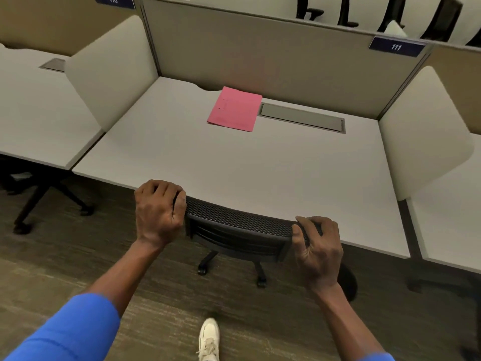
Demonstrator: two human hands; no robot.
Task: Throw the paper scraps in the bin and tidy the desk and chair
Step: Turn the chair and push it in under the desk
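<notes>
The left hand (158, 212) and the right hand (318, 250) both hold the top edge of the backrest of a black mesh chair (238, 225). Each grip is closed around that edge, the left one at the left end and the right one at the right end. The chair stands at the near edge of the grey table (182, 152), with its seat hidden under the tabletop and its wheeled legs showing on the dark floor (78, 256). On the far part of the table lies a pink folder (235, 109), flat, just left of a grey cable tray cover (303, 118). Low panels close the table on the left, right and far sides, and a blue label with 111 (396, 46) sits on the far right corner. A white shoe (209, 340) is on the floor near the camera. The left arm has a blue sleeve (70, 332).
</notes>
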